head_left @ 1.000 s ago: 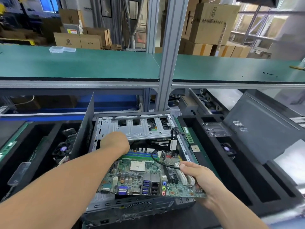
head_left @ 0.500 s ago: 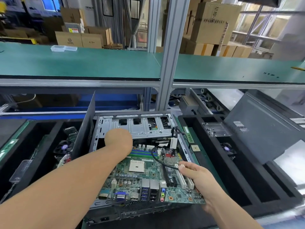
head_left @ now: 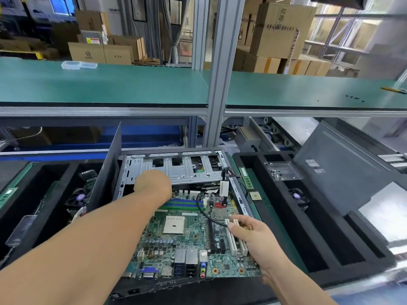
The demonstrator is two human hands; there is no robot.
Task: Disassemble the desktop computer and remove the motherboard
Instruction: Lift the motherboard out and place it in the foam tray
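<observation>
Motherboard [head_left: 189, 241] mostly out of case [head_left: 176, 170], tilted up; right hand [head_left: 253, 236] gripping edge; left hand [head_left: 153, 183] fingers hidden, can't tell; black cable [head_left: 203, 213] maybe attached.

The motherboard [head_left: 187, 241] is gripped at its right edge by the right hand [head_left: 253, 241] above the open case [head_left: 176, 170]; the left hand [head_left: 153, 186] is reached inside, fingers hidden.

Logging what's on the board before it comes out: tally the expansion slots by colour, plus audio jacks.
On the motherboard, as far as the head view shows:
White expansion slots: 2
Black expansion slot: 1
Audio jacks: 3 (blue, green, pink)
Total: 6
The right hand may hide more along that edge.
</observation>
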